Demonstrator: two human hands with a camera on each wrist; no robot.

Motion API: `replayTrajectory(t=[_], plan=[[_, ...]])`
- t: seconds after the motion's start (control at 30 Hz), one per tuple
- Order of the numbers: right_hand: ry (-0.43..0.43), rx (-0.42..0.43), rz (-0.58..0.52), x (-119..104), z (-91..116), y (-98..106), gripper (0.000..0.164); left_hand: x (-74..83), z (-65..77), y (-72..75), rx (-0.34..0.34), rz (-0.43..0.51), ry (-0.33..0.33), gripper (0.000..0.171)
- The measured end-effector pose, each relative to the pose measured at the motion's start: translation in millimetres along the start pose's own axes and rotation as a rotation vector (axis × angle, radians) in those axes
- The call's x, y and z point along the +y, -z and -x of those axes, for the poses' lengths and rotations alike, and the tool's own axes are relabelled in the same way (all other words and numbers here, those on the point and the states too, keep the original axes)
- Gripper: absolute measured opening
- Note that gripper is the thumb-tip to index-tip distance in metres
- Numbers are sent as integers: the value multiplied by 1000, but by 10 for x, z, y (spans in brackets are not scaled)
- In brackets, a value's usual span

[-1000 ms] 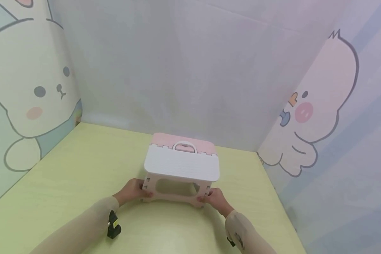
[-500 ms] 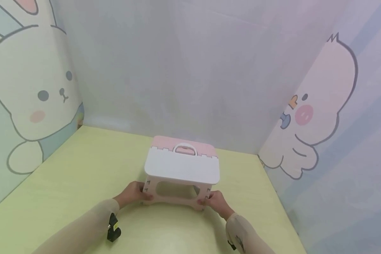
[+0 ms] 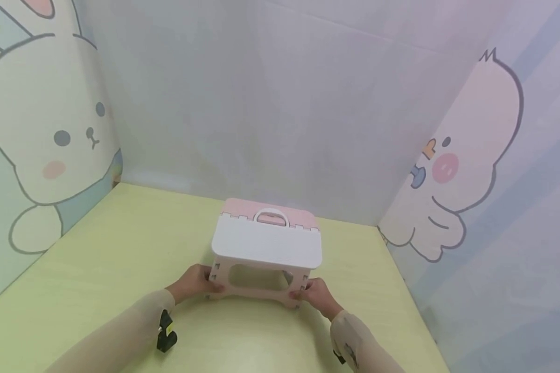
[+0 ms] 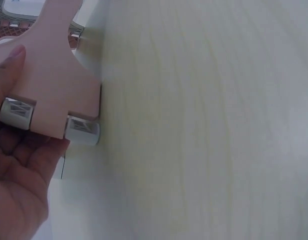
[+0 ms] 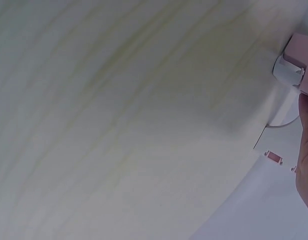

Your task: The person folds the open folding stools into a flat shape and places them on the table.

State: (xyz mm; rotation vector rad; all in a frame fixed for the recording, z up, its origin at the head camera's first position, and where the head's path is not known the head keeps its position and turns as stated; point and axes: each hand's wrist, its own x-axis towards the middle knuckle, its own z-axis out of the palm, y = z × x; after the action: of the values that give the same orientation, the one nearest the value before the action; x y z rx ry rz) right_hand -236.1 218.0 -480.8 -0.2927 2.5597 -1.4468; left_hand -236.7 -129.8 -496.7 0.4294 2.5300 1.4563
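the head view is shifting: stool (image 3: pixel 267 241) and bench (image 3: pixel 135 238) are sitting slightly lower in it than one second ago, slightly higher than half a second ago.

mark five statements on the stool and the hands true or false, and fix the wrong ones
1. The left hand grips one end of the folding step stool. True.
2. The right hand is held up in the air, well away from the stool. False: it grips the stool's other end.
3. A white handle shows at the middle of the stool's top. True.
4. The stool's top is white all over. False: the near panel is white, but the far panel is pink.
5. A cartoon rabbit is printed on the backdrop at the left of the head view. True.
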Motion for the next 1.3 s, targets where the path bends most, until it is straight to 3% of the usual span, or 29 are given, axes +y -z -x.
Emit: replayTrajectory(t=[0.43, 0.7, 1.03, 1.3], plan=[[-32, -11, -56, 23, 77, -72, 22, -16, 68, -49, 10, 2, 66, 39], [7, -18, -39, -285, 195, -10, 21, 23, 45, -50, 16, -20, 74, 38], [-30, -3, -41, 5, 28, -39, 22, 60, 38, -24, 32, -26, 86, 39], [2, -22, -40, -267, 153, 6, 22, 48, 28, -17, 20, -7, 83, 37]])
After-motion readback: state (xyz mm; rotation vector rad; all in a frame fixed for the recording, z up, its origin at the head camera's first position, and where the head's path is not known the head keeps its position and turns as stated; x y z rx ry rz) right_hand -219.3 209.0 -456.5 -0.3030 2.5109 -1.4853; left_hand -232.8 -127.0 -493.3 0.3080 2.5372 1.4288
